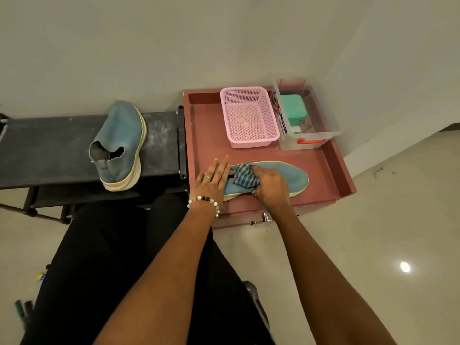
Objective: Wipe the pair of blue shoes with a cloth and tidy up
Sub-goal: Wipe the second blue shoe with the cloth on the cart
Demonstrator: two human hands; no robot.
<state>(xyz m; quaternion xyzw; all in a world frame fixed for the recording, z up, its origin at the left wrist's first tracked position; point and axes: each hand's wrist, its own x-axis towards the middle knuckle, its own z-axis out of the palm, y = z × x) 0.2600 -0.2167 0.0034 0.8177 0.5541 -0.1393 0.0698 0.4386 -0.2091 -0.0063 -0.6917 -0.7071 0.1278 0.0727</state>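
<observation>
One blue shoe (295,176) with a cream sole lies sideways on the reddish-brown tray table (331,168), toe pointing right. My left hand (211,180) lies flat with straight fingers on the shoe's heel end. My right hand (270,185) grips a striped grey-blue cloth (245,176) bunched against the middle of the shoe. The second blue shoe (122,140) stands on the black bench (49,150) to the left, toe pointing away from me.
A pink mesh basket (249,118) and a clear plastic box (307,120) holding a teal container stand at the back of the tray table. Walls close behind and to the right. Pale tiled floor (373,245) lies on the right. My black-clothed legs fill the lower left.
</observation>
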